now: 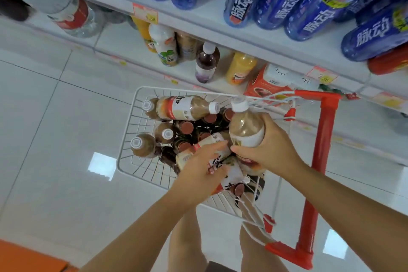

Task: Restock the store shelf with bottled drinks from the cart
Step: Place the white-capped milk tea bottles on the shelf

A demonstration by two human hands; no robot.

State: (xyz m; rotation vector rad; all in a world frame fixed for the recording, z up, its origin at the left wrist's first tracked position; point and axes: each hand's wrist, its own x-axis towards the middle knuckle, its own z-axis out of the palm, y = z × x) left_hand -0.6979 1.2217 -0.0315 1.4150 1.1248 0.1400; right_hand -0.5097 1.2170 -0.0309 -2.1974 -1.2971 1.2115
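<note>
A white store shelf (114,39) holds mixed drinks, with blue bottles (284,6) on the tier above. Below it stands a wire cart (127,130), packed with brown drinks. The right hand (271,145) grips a tan bottle (246,126) with a white cap, raised above the cart. Just beside it, the left hand (198,170) curls its fingers round a lying bottle (187,156) in the cart. Pulling that one out may bump the raised bottle or topple its neighbours, as everything sits tightly together.
</note>
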